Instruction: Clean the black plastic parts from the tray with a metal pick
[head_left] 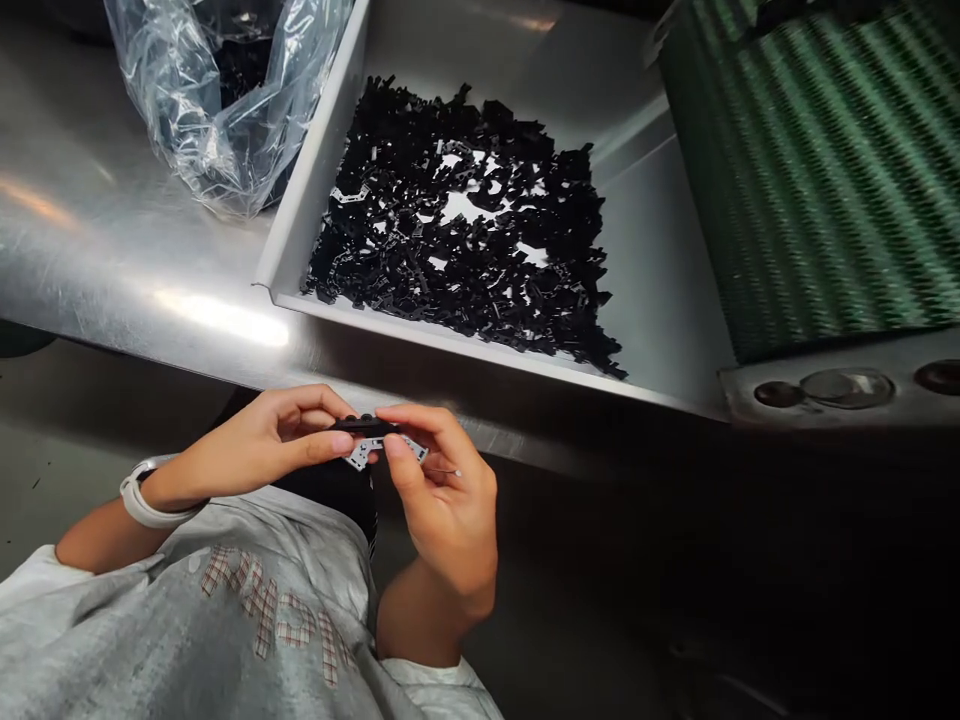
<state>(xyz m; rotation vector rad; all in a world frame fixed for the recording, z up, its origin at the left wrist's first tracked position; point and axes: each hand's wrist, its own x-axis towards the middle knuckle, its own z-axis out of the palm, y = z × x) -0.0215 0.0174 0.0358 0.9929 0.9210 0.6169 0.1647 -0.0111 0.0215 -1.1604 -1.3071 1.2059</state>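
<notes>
In front of my body, just off the table's near edge, both hands meet around small parts. My left hand (289,437) pinches the left end of a thin black plastic part (367,427) that has small round bumps on top. Thumb and fingers of my right hand (442,490) close on its right end. Beneath the black part shows a white angular bracket-like piece (365,452) with dark slots, partly covered by my right fingers. Whether the two are joined I cannot tell. A thin pin-like tip (455,472) sticks out by my right fingers.
A pale tray (487,366) beyond my hands holds a heap of black plastic parts (450,240). At its left stands a clear plastic bag (217,150) with dark contents on the metal table (112,250). A ridged green machine part (832,190) overhangs the tray's right side.
</notes>
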